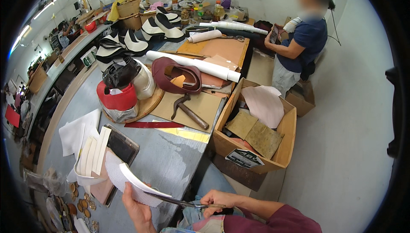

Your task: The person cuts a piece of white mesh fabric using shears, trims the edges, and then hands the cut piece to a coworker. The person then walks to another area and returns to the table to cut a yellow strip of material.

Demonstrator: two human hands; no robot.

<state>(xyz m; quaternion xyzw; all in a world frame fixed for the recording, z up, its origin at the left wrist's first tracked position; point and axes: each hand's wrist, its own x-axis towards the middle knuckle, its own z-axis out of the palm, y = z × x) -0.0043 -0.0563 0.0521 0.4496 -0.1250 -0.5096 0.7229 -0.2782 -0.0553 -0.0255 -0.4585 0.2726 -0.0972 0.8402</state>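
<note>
Between the thumb and fingers of my left hand (137,211) is a curved white strip (136,182) with a dotted, mesh-like white sheet (113,171) along it. My right hand (218,200) is closed round the handles of long dark scissors (181,202). Their blades point left and lie against the strip's lower end, close to my left fingers. Whether the blades are parted is hard to make out. Beyond the strip, several cream bands (92,152) lie on the table, overlapping a dark flat slab (121,146).
A hammer (191,114) and a maroon shoe upper (173,76) lie farther up the grey table (158,160). Red and white rolled pieces stand on a round board (156,100). At right, a wooden box (290,143) holds scraps. Another person (305,41) stands at the back right.
</note>
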